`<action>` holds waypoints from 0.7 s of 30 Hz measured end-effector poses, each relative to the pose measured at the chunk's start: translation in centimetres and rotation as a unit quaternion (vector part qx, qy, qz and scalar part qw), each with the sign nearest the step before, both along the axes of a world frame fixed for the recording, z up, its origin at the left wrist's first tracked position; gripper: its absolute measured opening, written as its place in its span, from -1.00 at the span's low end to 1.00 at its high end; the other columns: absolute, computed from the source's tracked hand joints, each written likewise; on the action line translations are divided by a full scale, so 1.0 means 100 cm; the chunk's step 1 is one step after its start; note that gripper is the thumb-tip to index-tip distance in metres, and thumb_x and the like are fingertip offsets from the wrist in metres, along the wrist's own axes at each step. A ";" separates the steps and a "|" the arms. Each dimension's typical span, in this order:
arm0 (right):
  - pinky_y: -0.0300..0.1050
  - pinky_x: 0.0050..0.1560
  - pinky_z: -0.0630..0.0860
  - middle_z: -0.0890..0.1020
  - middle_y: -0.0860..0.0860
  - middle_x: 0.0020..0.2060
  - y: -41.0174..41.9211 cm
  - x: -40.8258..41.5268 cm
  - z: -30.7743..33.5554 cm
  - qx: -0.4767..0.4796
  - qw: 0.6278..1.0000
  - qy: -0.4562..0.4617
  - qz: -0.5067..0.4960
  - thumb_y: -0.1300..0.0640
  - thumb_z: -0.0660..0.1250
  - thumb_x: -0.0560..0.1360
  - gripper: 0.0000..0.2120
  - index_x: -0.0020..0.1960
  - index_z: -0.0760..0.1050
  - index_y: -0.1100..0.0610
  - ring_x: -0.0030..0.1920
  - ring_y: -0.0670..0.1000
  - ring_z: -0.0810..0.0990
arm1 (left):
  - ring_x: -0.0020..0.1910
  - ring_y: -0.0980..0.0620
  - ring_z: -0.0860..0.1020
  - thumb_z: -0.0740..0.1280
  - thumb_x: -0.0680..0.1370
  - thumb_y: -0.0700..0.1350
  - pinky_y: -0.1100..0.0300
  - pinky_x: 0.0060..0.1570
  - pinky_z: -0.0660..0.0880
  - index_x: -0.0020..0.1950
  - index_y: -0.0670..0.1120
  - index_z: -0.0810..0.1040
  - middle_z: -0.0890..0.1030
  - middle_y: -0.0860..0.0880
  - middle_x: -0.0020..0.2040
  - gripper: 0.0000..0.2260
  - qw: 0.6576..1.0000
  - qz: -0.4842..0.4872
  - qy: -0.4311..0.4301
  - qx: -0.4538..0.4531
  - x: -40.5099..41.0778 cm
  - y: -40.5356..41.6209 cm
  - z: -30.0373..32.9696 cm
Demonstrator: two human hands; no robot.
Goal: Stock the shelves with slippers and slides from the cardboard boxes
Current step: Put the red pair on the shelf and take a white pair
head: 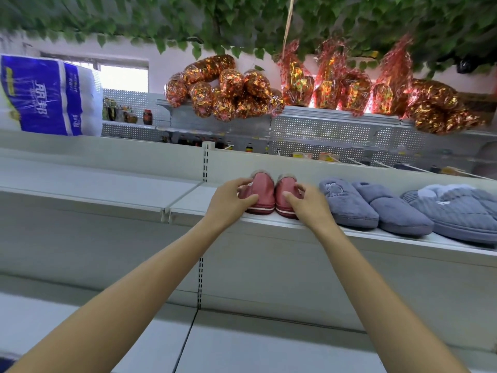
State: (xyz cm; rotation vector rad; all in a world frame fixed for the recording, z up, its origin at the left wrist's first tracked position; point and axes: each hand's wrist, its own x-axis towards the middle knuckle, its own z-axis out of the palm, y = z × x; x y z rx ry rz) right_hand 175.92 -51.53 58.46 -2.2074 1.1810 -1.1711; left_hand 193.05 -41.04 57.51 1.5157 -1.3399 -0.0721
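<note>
A pair of pink slippers stands side by side on the white upper shelf (188, 200), toes toward me. My left hand (230, 199) grips the left pink slipper (262, 193) from its left side. My right hand (306, 201) grips the right pink slipper (286, 191) from its right side. Just to the right on the same shelf sits a pair of blue-grey plush slippers (357, 205), and beyond them a quilted blue slipper (462, 214). No cardboard box is in view.
A lower white shelf (242, 343) runs under my forearms. A blue-and-white pack of paper rolls (48, 95) tops the shelving at the left. Red-gold foil bundles (231, 90) lie on a farther rack, and green leaves (242, 20) hang overhead.
</note>
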 end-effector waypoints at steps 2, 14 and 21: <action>-0.05 0.30 0.43 0.59 0.09 0.26 0.026 -0.003 -0.005 -0.070 0.997 -0.026 0.015 0.08 0.40 0.52 -0.56 0.37 0.49 0.16 0.26 0.10 0.54 | 0.18 0.17 0.59 0.45 0.51 -0.11 0.13 0.23 0.54 0.29 0.04 0.61 0.65 0.12 0.19 -0.65 0.998 -0.025 -0.005 -0.062 -0.001 0.023 -0.013; -0.03 0.33 0.46 0.59 -0.10 0.22 0.144 0.039 -0.127 -0.102 0.942 -0.021 0.319 0.06 0.42 0.52 -0.61 0.33 0.50 0.06 0.28 -0.12 0.52 | 0.26 0.06 0.56 0.49 0.52 -0.09 0.05 0.27 0.49 0.25 0.02 0.61 0.64 0.15 0.20 -0.70 0.998 0.004 -0.029 -0.059 0.036 0.176 -0.121; -0.32 0.32 0.37 0.55 -0.23 0.24 0.192 0.073 -0.224 0.061 0.921 0.030 0.384 0.03 0.43 0.54 -0.61 0.34 0.49 -0.01 0.28 -0.29 0.47 | 0.25 0.11 0.56 0.51 0.50 0.01 0.11 0.28 0.47 0.25 0.06 0.61 0.62 0.17 0.20 -0.67 0.994 0.102 0.036 0.033 0.056 0.258 -0.224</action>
